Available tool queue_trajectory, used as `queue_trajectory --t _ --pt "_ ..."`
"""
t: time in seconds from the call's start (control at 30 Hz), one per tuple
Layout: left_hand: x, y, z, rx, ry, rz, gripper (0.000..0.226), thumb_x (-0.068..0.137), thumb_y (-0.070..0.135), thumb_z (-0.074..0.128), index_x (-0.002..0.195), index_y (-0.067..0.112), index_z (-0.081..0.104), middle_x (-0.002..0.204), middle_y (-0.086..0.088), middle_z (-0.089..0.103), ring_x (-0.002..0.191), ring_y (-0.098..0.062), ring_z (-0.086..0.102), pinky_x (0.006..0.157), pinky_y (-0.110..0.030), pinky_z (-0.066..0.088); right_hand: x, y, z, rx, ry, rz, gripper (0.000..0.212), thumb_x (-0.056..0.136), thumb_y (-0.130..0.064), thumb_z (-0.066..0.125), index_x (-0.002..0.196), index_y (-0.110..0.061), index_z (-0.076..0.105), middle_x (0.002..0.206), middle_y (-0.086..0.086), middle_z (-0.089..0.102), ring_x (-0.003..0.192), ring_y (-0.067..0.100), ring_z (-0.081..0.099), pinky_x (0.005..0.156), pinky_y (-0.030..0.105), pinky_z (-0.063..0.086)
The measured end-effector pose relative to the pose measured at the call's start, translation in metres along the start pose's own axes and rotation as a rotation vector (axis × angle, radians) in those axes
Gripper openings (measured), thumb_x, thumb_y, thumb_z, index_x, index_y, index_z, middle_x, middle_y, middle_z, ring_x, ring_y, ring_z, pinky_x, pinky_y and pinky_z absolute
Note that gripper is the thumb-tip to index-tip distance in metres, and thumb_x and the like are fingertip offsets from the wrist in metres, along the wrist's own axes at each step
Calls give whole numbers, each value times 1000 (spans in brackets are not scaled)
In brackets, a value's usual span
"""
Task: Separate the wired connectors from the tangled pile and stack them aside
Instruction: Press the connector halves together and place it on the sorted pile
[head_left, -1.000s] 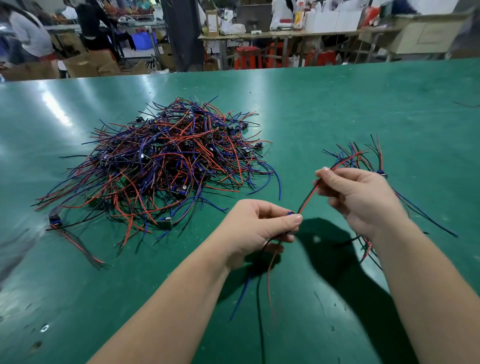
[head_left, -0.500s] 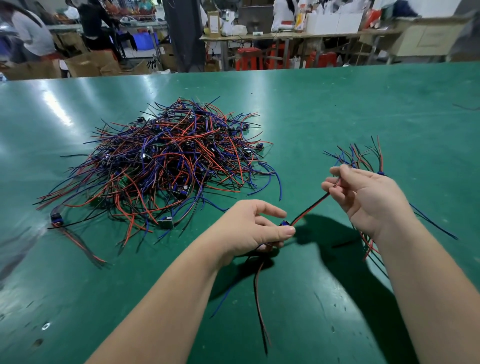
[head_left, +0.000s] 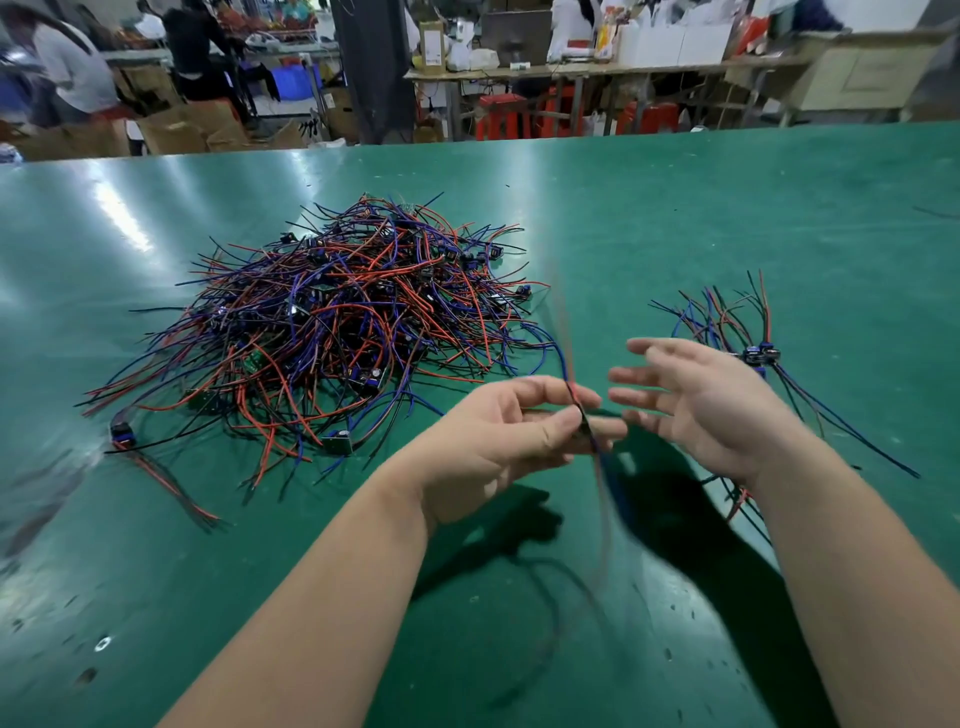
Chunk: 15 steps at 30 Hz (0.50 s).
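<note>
At the far left of the green table (head_left: 727, 208), a lone connector (head_left: 123, 434) lies with its red and black leads trailing toward you. It sits just apart from the tangled pile (head_left: 337, 332) of red, blue and black wires, which is behind it to the right. Your left hand (head_left: 498, 441) hangs above the table near the pile's right edge, thumb and curled fingers pinching one wired connector (head_left: 586, 426). Its leads run up and down from the pinch, blurred. Just beside it, your right hand (head_left: 696, 400) is spread, fingers straight and holding nothing. Behind that hand, the small stack (head_left: 759, 356) of separated connectors lies on the table, well apart from the pile.
</note>
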<state>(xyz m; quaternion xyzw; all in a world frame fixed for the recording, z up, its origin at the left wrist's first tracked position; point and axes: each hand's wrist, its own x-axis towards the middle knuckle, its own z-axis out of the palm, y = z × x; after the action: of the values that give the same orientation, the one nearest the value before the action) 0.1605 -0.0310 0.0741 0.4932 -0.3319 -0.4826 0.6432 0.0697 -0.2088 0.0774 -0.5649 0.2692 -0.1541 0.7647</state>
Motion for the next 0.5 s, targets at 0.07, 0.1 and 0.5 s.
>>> queue_trajectory --t 0.07,0.1,0.5 --pt "2 3 0 -182 76 55 18 77 23 58 94 19 53 92 -5 74 86 -14 71 81 -25 51 -4 7 7 -129 -90 -62 15 84 -6 64 97 -12 60 89 16 65 67 19 63 62 25 50" --pt "3 4 0 -238 116 80 18 76 25 58 92 19 53 92 -4 75 86 -14 71 79 -24 52 -7 10 11 -170 -157 -95 26 72 -7 72 95 -14 63 84 14 66 65 18 62 60 22 49" --pt "9 -9 11 79 394 309 26 61 22 75 77 17 55 62 12 63 58 2 54 61 -14 43 -17 12 42 281 -163 -179 6 64 -16 66 66 -14 72 62 1 65 53 9 59 54 15 48"
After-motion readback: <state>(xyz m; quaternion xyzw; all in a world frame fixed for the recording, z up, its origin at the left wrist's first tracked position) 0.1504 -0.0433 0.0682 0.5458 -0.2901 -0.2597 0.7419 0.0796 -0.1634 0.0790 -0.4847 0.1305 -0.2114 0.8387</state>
